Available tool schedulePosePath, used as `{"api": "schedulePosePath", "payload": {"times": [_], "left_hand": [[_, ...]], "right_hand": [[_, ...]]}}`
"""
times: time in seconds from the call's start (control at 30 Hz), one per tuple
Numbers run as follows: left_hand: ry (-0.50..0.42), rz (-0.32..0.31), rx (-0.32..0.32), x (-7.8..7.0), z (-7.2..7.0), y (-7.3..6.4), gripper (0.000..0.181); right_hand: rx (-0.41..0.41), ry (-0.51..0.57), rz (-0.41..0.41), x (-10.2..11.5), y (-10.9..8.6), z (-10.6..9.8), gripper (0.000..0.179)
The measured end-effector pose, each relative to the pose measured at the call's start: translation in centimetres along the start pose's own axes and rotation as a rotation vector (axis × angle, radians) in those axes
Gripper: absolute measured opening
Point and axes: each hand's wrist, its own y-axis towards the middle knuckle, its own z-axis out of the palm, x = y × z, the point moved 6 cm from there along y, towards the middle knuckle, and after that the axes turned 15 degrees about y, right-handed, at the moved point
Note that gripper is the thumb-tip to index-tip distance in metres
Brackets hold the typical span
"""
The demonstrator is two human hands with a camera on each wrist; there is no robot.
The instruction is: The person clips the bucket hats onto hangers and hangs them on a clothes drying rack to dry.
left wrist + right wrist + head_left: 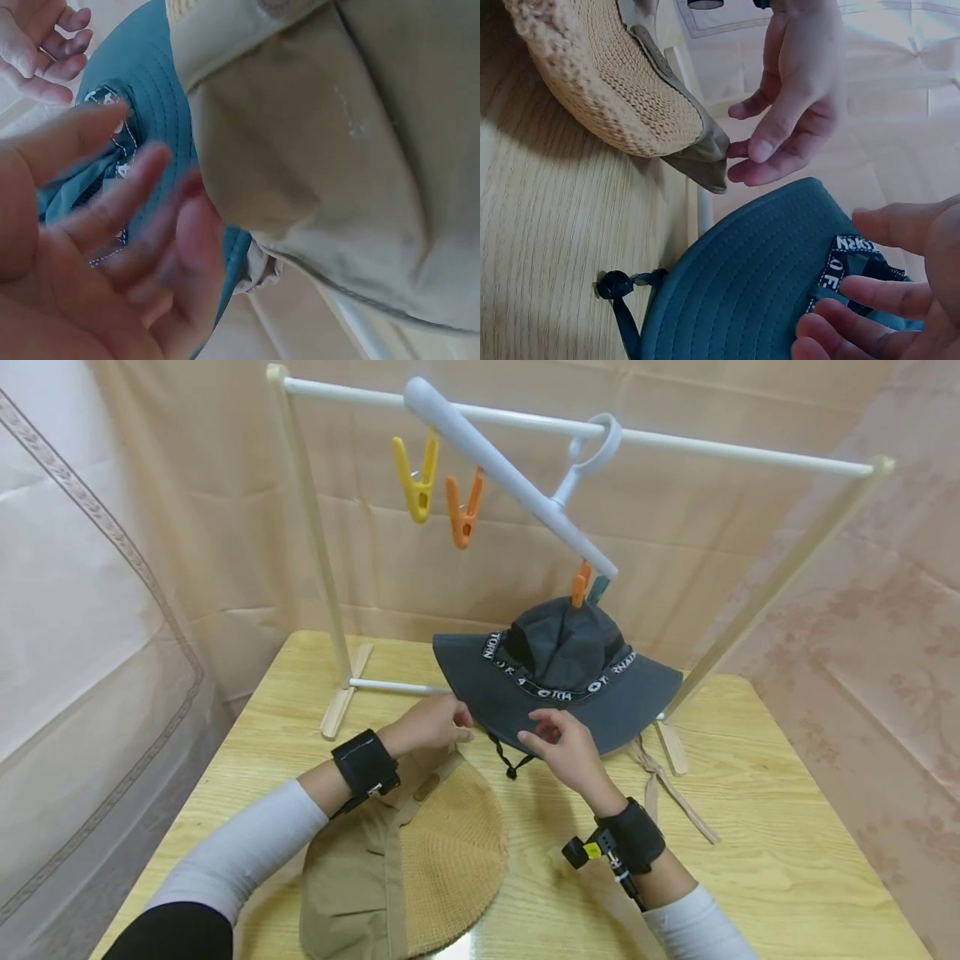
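A dark wide-brimmed bucket hat (472,681) with a lettered band hangs from a light-blue hanger (510,472) by an orange clothespin (581,583). On the table, a tan sun hat (457,852) with a woven part and a khaki fabric part lies below my left hand (431,724). That hand's fingers are loosely bent, fingertips right at the khaki edge (705,169) in the right wrist view. My right hand (566,752) is in front of the dark brim, fingers spread and slightly bent, holding nothing. Beneath that brim dangles a black chin cord (512,768).
The hanger hooks over the white bar (690,443) of a wooden-legged rack. A yellow clothespin (417,485) and another orange clothespin (463,514) hang from its near end. Beige fabric ties (678,789) trail over the wooden table (795,860) on the right. Curtains surround the table.
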Motion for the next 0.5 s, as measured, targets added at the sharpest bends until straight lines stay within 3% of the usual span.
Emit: {"api": "schedulePosePath", "payload": {"times": [0.1,0.23,0.5], "left_hand": [[0.045,-0.031,-0.041,0.2,-0.2,-0.4,0.022],[0.071,-0.026,-0.070,0.2,-0.3,-0.8,0.026],[0.052,-0.018,-0.053,0.0,-0.1,-1.3,0.026]], "right_hand": [[0.037,-0.004,0.001,0.1,0.0,0.3,0.040],[0.056,-0.013,0.011,0.2,-0.1,0.5,0.040],[0.102,0.003,0.036,-0.5,-0.5,1.9,0.038]]}}
